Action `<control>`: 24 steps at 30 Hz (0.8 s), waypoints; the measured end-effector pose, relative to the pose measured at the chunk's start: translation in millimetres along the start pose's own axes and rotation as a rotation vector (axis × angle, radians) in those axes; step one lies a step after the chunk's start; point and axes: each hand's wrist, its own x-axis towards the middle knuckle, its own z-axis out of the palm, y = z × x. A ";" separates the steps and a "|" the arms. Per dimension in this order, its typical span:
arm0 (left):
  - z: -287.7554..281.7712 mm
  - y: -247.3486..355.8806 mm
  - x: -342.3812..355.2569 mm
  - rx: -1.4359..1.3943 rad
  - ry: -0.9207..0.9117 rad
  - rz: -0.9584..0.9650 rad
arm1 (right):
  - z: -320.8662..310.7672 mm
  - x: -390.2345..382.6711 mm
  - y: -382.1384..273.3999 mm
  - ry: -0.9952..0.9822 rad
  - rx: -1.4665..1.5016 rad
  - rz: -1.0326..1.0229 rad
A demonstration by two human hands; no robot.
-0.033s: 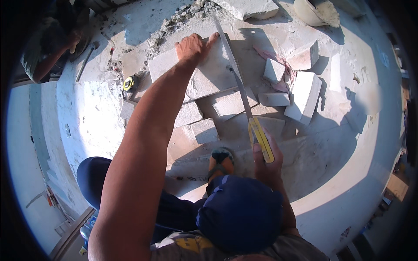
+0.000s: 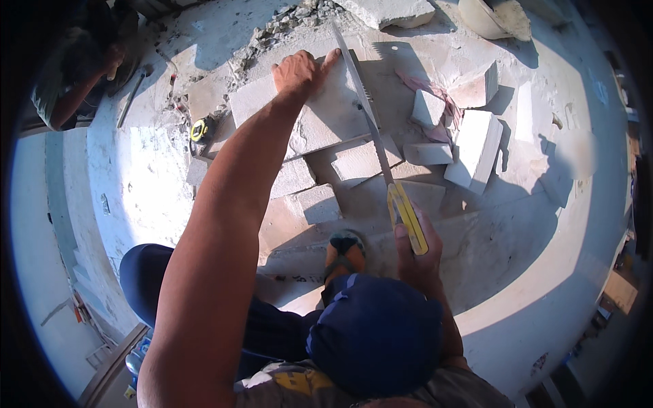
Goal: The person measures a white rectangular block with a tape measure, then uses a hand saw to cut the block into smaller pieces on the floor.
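My right hand (image 2: 422, 255) is wrapped round the yellow handle of a handsaw (image 2: 406, 217). The saw's long toothed blade points away from me, lying across the right end of a pale, flat masonry block (image 2: 330, 119). On the block's far part rests my left hand (image 2: 299, 73), pressed down on it, its thumb stretched out to the blade. The left fingertips at the far edge are partly hidden. Beneath and in front of that block lie smaller cut pieces, among them a pale block piece (image 2: 367, 163) under the blade and another (image 2: 318, 204) nearer me.
Several block offcuts (image 2: 474, 149) and a pinkish cloth (image 2: 442, 102) lie to the right. A yellow-black tape measure (image 2: 201, 130) sits left of the block. Rubble (image 2: 292, 24), a large slab (image 2: 391, 12) and a bowl-like container (image 2: 491, 20) are at the back. Another person's arm (image 2: 85, 92) shows far left.
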 end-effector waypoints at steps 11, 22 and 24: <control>6.3 -12.3 2.1 0.010 0.050 0.025 | -18.3 -21.8 6.9 -0.015 -0.204 -0.108; 4.9 -3.2 2.2 0.047 0.078 0.030 | -8.5 15.2 -0.3 0.038 -0.056 -0.083; 9.1 -2.5 -3.3 0.056 0.078 0.033 | -18.9 -12.5 0.2 0.058 -0.119 -0.115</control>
